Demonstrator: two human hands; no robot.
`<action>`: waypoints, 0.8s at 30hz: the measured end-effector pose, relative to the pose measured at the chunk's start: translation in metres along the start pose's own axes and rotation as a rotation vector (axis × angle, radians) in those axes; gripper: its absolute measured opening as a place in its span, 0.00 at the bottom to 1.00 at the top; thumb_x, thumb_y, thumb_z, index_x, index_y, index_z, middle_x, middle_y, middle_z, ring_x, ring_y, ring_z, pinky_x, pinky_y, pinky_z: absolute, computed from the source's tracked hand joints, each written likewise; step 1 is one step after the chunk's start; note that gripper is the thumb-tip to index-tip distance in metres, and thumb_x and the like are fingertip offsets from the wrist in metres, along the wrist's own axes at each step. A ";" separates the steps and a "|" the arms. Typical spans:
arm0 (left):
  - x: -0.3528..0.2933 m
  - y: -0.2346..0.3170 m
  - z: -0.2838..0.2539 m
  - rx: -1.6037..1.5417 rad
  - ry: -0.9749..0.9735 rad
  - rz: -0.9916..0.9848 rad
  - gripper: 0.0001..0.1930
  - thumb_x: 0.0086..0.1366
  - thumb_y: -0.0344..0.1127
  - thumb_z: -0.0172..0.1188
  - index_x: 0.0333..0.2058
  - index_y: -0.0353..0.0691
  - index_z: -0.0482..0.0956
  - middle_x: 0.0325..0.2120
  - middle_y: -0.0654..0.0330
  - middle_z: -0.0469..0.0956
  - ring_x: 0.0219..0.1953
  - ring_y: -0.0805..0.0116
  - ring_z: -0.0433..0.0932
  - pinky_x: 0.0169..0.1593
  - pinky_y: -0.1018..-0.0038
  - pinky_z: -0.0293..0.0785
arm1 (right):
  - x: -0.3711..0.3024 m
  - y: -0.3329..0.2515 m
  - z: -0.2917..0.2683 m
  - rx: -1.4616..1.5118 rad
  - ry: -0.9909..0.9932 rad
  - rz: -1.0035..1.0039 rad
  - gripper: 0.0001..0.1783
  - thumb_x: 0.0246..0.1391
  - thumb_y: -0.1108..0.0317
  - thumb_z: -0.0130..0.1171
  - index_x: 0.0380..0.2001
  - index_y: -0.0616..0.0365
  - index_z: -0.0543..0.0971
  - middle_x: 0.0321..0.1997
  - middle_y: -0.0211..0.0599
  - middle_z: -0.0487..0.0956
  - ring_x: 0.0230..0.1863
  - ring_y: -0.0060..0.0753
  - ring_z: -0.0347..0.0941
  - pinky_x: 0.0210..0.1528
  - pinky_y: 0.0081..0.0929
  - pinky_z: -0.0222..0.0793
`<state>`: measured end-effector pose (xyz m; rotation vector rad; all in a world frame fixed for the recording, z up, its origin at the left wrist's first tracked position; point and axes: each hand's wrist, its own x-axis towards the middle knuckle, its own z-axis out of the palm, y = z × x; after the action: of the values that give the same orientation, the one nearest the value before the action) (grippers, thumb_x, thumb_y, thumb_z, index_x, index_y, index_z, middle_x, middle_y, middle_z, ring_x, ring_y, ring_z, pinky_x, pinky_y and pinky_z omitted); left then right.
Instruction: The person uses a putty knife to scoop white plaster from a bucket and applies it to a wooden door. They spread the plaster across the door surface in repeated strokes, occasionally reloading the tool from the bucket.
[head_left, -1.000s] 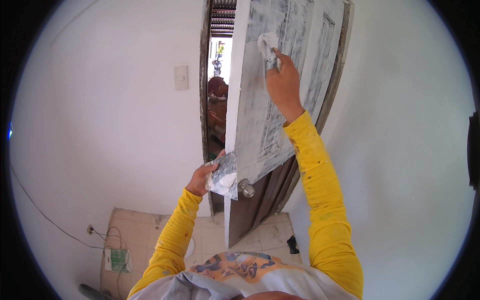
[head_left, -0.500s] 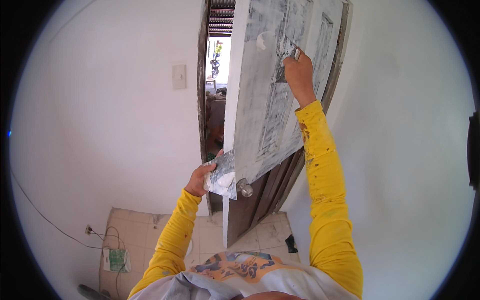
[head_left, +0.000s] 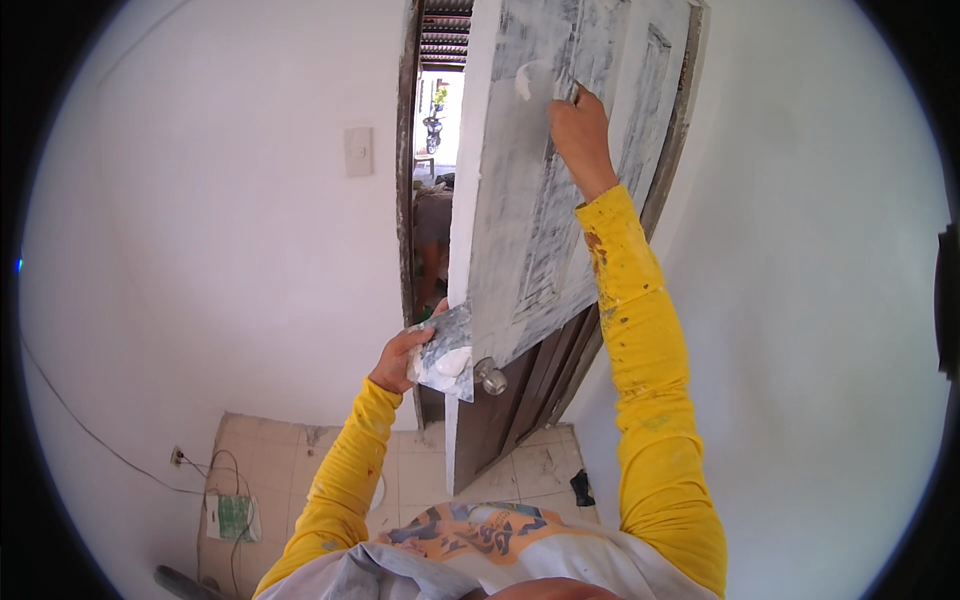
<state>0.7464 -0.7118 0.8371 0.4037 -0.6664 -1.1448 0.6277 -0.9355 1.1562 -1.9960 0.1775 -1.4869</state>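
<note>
A flat metal plate (head_left: pixel 438 332) smeared grey and white is gripped in my left hand (head_left: pixel 392 364), beside the edge of the door (head_left: pixel 512 215). On the plate sits a lump of white putty (head_left: pixel 454 361). Higher up, my right hand (head_left: pixel 582 138) is closed round a putty knife (head_left: pixel 566 90) against the upper door panel. The knife's blade shows nearly edge-on, and my fingers hide much of it. White filler streaks the door's grey upper face, with one thick white dab (head_left: pixel 523 82) left of the knife. A round metal doorknob (head_left: pixel 489 376) is right next to the plate.
The door stands ajar in a worn frame (head_left: pixel 405 190), and a person (head_left: pixel 432 230) is partly visible through the gap. A light switch (head_left: pixel 358 152) is on the left wall. Cables (head_left: pixel 237 470) and a green-white packet (head_left: pixel 234 519) lie on the tiled floor, lower left.
My right hand has shifted left and slightly up on the door panel. The knife's blade has turned from showing its broad face to nearly edge-on. My left hand stays almost still.
</note>
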 end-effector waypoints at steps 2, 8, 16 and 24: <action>0.001 0.001 -0.001 0.051 0.015 -0.007 0.36 0.68 0.30 0.52 0.73 0.36 0.53 0.67 0.50 0.66 0.64 0.60 0.72 0.70 0.68 0.64 | -0.006 -0.005 0.015 -0.111 0.086 -0.111 0.30 0.53 0.70 0.50 0.60 0.74 0.72 0.58 0.65 0.74 0.59 0.65 0.71 0.63 0.41 0.66; -0.006 0.004 -0.001 0.008 0.018 -0.002 0.35 0.69 0.29 0.52 0.73 0.38 0.54 0.66 0.51 0.68 0.62 0.60 0.74 0.68 0.67 0.67 | -0.038 0.003 0.016 -0.084 0.045 -0.197 0.31 0.54 0.73 0.49 0.61 0.74 0.71 0.58 0.64 0.75 0.57 0.57 0.74 0.60 0.40 0.69; 0.003 0.001 -0.004 -0.013 -0.028 -0.047 0.33 0.70 0.29 0.52 0.73 0.39 0.56 0.64 0.50 0.70 0.60 0.60 0.76 0.67 0.67 0.69 | -0.019 -0.027 0.020 -0.123 0.125 -0.250 0.26 0.55 0.73 0.47 0.57 0.71 0.75 0.54 0.56 0.79 0.53 0.55 0.78 0.57 0.36 0.71; -0.004 0.000 -0.002 -0.011 0.029 0.009 0.33 0.70 0.30 0.52 0.73 0.40 0.56 0.64 0.52 0.70 0.61 0.61 0.76 0.68 0.67 0.68 | -0.042 -0.016 -0.014 0.235 -0.047 -0.042 0.15 0.53 0.74 0.51 0.42 0.68 0.80 0.36 0.36 0.81 0.38 0.32 0.75 0.46 0.29 0.70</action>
<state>0.7469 -0.7078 0.8342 0.4071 -0.6353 -1.1319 0.5962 -0.9089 1.1335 -1.8525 -0.0576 -1.4146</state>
